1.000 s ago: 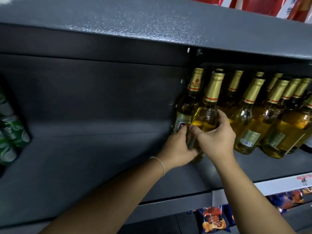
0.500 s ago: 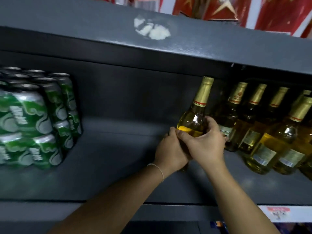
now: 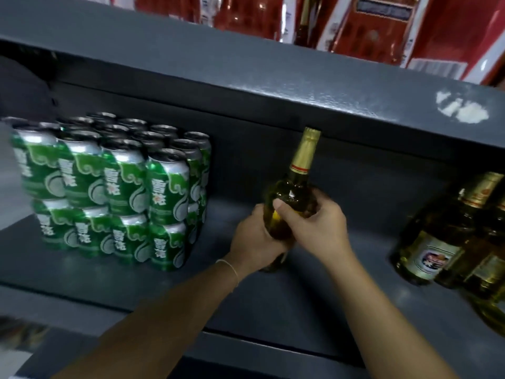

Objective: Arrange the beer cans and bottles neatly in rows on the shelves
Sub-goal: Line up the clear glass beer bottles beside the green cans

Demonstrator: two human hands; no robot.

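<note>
A glass beer bottle (image 3: 296,184) with a gold foil neck stands upright near the middle of the dark grey shelf (image 3: 314,305). My left hand (image 3: 254,242) grips its lower body from the left, and my right hand (image 3: 314,222) wraps round its shoulder from the right. Green beer cans (image 3: 120,190) are stacked two high in rows at the shelf's left. Other gold-necked bottles (image 3: 448,233) stand at the right edge. The held bottle's base is hidden by my hands.
The shelf above (image 3: 273,77) hangs low, just over the bottle's cap. Red boxes (image 3: 369,28) stand on top of it. Bare shelf lies between the cans and the held bottle, and between it and the bottles on the right.
Both hands have carried the bottle leftward, away from the row of bottles and toward the green cans. The view has swung left, bringing the can stack fully into sight.
</note>
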